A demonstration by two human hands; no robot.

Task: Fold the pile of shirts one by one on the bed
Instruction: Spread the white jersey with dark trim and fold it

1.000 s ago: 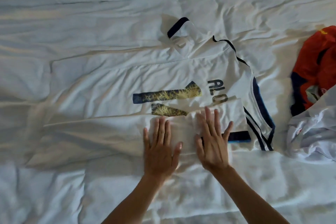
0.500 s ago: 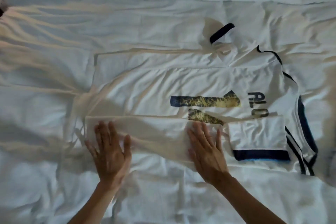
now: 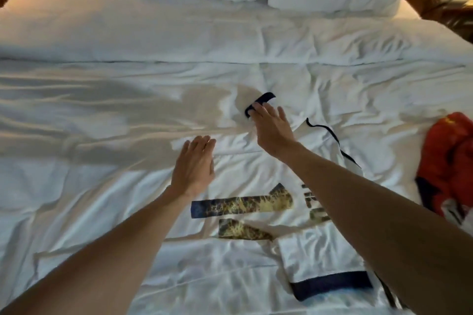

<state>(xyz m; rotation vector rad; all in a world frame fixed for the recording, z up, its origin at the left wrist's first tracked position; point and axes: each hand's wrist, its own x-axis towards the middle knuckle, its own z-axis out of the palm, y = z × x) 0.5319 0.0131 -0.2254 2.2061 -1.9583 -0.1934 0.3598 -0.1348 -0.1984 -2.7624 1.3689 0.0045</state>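
Now that the near edge is folded in, its sleeve [image 3: 325, 261] lying flat on the shirt [image 3: 245, 179], you've lifted both hands off it and reached across. Left hand [image 3: 193, 163] hovers loose over the far edge, holding nothing. Right hand [image 3: 271, 126] is at the far sleeve's dark cuff [image 3: 265, 98]; whether it pinches, can't tell. Far-side fold likely next. Red shirts [image 3: 450, 161] wait beside, on the bed [image 3: 102, 110].

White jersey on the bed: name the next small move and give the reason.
Probably grip the far sleeve's dark cuff with the right hand and fold it toward the number. The near sleeve already lies folded in; the far one sticks out, right fingertips at it.
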